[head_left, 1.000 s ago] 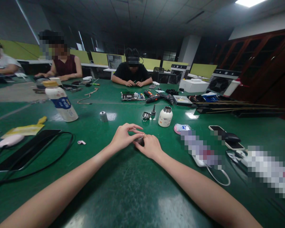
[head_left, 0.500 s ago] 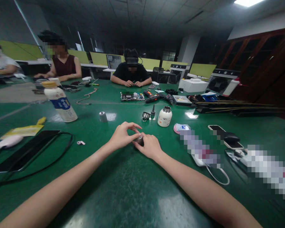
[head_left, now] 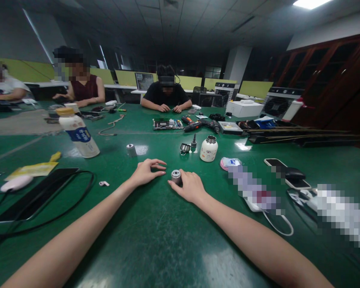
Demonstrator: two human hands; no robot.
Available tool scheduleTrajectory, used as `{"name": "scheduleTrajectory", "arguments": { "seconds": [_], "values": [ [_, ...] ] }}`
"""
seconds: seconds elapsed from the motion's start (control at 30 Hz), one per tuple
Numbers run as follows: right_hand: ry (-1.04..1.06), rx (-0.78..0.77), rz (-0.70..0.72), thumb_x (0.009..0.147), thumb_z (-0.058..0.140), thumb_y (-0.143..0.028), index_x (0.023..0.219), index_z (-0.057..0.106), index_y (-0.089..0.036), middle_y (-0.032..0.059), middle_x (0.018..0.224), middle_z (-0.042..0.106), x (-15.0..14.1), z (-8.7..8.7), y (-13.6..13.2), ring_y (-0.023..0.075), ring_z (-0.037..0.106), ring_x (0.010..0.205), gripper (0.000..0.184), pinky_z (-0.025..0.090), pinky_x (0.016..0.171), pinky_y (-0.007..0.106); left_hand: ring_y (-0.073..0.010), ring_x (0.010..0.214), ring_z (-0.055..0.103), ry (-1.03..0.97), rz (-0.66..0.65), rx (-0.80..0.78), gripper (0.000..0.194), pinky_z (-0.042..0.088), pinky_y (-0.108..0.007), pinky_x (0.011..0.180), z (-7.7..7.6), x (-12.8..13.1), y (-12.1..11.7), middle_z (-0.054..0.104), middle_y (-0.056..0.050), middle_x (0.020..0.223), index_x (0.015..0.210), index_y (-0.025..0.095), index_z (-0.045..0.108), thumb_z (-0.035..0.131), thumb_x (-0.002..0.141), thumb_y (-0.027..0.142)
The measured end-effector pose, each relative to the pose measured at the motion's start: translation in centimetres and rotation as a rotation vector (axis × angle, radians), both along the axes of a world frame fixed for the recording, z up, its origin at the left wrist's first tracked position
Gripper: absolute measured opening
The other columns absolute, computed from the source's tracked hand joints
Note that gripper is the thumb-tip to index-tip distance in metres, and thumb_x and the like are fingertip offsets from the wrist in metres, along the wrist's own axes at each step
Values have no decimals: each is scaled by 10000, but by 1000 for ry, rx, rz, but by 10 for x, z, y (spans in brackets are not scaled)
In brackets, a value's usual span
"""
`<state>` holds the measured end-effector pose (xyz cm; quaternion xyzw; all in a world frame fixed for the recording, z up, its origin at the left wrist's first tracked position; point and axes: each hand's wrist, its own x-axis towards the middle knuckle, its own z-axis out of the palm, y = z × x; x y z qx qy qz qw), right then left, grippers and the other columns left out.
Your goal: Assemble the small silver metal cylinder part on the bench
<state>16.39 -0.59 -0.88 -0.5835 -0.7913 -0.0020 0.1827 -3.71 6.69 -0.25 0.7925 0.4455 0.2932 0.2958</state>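
Note:
Upright on the green table stands a small silver metal cylinder [head_left: 176,176], with holes in its top face. My right hand [head_left: 192,185] is wrapped round its right side, thumb in front. To the left, my left hand [head_left: 147,172] hovers just above the table, fingers apart and holding nothing. A second silver cylinder [head_left: 131,150] stands farther back on the left. Beyond my right hand are a white bottle without its lid [head_left: 209,149], a metal cap with a loop [head_left: 185,149] and a dark pointed piece [head_left: 193,143].
On the left are a milk-drink bottle [head_left: 79,134], a black tablet [head_left: 39,196] with a cable, and a white earbud [head_left: 104,184]. A phone [head_left: 280,170] lies right. Farther back are a circuit board [head_left: 167,123] and power drills [head_left: 195,125]. Co-workers [head_left: 167,94] sit across the table.
My left hand has let go of the cylinder's top and moved left, its fingers opening. My right hand still holds the cylinder in the same place. The view has shifted slightly.

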Motion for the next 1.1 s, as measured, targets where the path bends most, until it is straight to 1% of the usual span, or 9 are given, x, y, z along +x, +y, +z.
{"name": "scheduleTrajectory", "arguments": {
  "seconds": [0.07, 0.13, 0.3, 0.4, 0.53, 0.7, 0.77, 0.93, 1.1],
  "values": [
    [-5, -5, 3, 910, 423, -580, 1042, 562, -166, 116, 969, 699, 0, 0, 0, 251, 658, 902, 456, 437, 783, 333, -259, 1015, 683, -16, -8, 12, 419, 474, -413, 974, -1, 0, 1, 751, -78, 993, 1062, 197, 661, 708, 704, 409],
    [-9, -10, 2, 912, 420, -582, 1030, 560, -170, 113, 954, 700, 0, 0, 0, 248, 658, 896, 451, 434, 777, 327, -256, 991, 693, -5, -19, -6, 380, 486, -410, 963, 5, 0, 1, 755, -65, 976, 1040, 211, 678, 701, 710, 398],
    [-2, -9, -3, 909, 432, -577, 1004, 563, -171, 104, 931, 702, 0, 1, -1, 238, 659, 882, 436, 424, 770, 312, -263, 959, 702, -132, 9, -8, 371, 507, -407, 934, 34, 10, -9, 758, -79, 948, 1009, 179, 678, 722, 708, 391],
    [2, -20, 5, 913, 437, -562, 1009, 566, -168, 99, 922, 704, 0, 2, -1, 237, 659, 889, 425, 422, 773, 311, -258, 950, 704, -201, -42, -22, 360, 520, -391, 911, 45, 25, -23, 760, -82, 930, 1009, 165, 667, 722, 721, 372],
    [1, -30, 9, 913, 441, -560, 1097, 558, -142, 120, 980, 701, 0, 1, 0, 251, 656, 928, 471, 428, 793, 330, -259, 926, 709, -187, -91, -33, 343, 530, -390, 885, 45, 40, -36, 760, -71, 924, 1006, 180, 669, 717, 731, 378],
    [14, -27, 26, 920, 431, -557, 1111, 548, -149, 112, 980, 700, 1, 1, 0, 245, 657, 928, 465, 426, 795, 332, -266, 953, 697, -118, -89, 39, 346, 515, -408, 895, 43, 39, -37, 761, -65, 917, 1017, 200, 678, 717, 734, 396],
    [18, -25, 28, 921, 431, -555, 1102, 545, -156, 104, 970, 701, 1, 1, 0, 242, 658, 921, 453, 424, 786, 328, -258, 935, 700, -105, -96, 50, 343, 520, -397, 880, 45, 38, -37, 759, -63, 921, 1019, 200, 678, 712, 738, 392],
    [10, -10, 22, 920, 435, -551, 1015, 556, -169, 90, 923, 701, 1, 1, -1, 238, 656, 897, 412, 410, 765, 315, -227, 849, 714, -95, -152, -53, 365, 549, -333, 783, 53, 33, -34, 756, -52, 877, 1052, 178, 657, 687, 753, 386],
    [9, -14, 20, 919, 437, -549, 993, 551, -176, 83, 916, 699, 1, 1, -1, 231, 655, 890, 397, 404, 759, 306, -223, 821, 713, -94, -125, -2, 375, 532, -341, 819, 52, 32, -34, 754, -28, 793, 1033, 184, 655, 717, 726, 388]
  ]
}}
